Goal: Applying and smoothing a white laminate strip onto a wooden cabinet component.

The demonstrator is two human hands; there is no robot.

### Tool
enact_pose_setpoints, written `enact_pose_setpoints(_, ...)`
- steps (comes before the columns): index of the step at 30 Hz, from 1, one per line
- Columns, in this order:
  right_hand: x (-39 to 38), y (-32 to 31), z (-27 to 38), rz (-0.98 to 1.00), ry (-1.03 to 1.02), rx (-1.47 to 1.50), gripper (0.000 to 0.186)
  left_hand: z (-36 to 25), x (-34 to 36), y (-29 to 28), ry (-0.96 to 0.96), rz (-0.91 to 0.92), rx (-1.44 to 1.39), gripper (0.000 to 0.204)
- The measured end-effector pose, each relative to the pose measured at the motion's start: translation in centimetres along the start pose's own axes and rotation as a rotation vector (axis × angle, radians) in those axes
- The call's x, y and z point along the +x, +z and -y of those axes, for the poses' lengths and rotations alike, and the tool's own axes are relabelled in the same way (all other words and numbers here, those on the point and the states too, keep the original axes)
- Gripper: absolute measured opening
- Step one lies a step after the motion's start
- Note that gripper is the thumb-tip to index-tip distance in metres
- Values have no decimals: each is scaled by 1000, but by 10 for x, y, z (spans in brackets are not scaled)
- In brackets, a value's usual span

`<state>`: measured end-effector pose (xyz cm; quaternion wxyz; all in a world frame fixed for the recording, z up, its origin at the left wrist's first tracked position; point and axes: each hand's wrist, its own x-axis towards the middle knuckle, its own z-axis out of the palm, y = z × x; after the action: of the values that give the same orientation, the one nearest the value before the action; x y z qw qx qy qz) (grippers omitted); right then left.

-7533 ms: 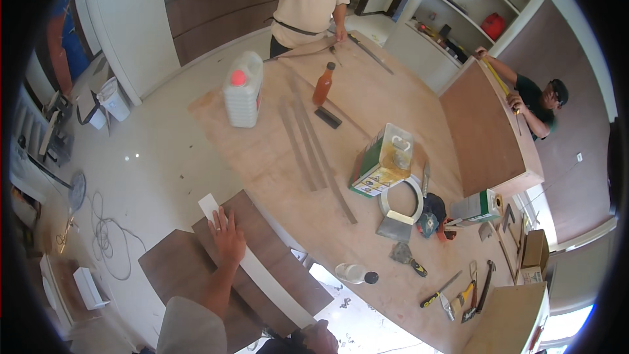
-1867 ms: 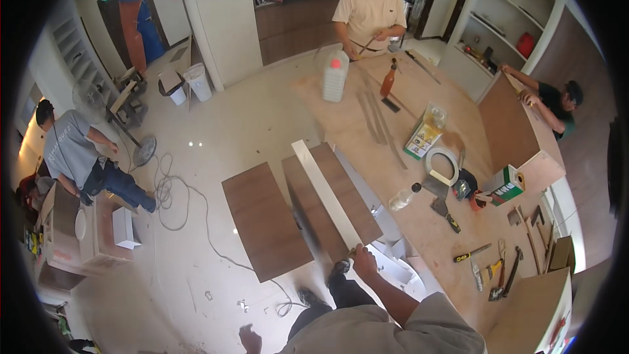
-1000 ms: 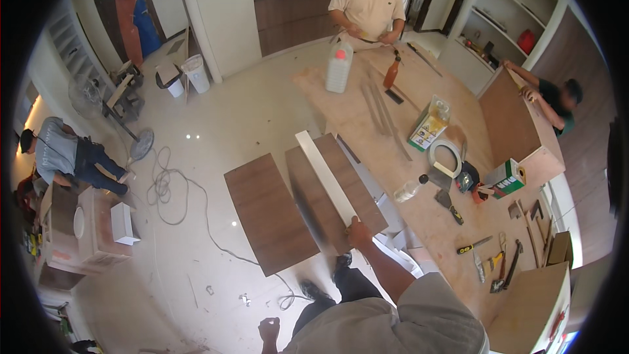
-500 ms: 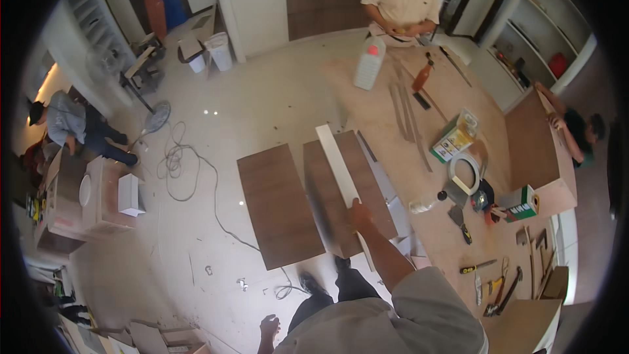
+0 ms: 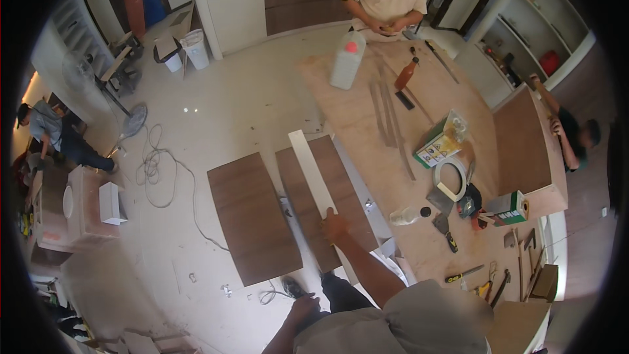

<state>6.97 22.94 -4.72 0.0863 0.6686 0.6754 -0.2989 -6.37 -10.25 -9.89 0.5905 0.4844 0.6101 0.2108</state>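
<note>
My right hand (image 5: 334,226) is closed around a long, narrow white strip (image 5: 308,160), near its lower half. The strip runs lengthwise over a dark brown wood-grain panel (image 5: 341,183); its far end sticks out past the panel's edge. Whether the strip rests on the panel or is held just above it, I cannot tell. To the left lies a second brown panel (image 5: 252,216), with a narrow gap between the two. My left hand (image 5: 304,308) is low in front of my leg, fingers loosely bent and apart, holding nothing I can see.
A wooden worktable (image 5: 393,190) on the right holds a white jug (image 5: 347,65), an open tin (image 5: 442,141), a tape roll (image 5: 450,180), a putty knife (image 5: 445,233) and several tools. A co-worker (image 5: 383,0) stands beyond it. A cable (image 5: 190,170) loops on the left floor.
My left hand has come up and to the right, in front of my leg. My right hand keeps its hold on the strip. The whole view has shifted, and the right panel's blur is gone.
</note>
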Motion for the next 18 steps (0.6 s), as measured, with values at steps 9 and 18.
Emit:
enact_pose_setpoints(9,7,12,-18,-57,-144,91,39,-77,83,54,-277,140,-158,73)
enact_pose_setpoints(18,14,7,-4,-26,-136,81,41,-71,97,74,-241,21,-299,59)
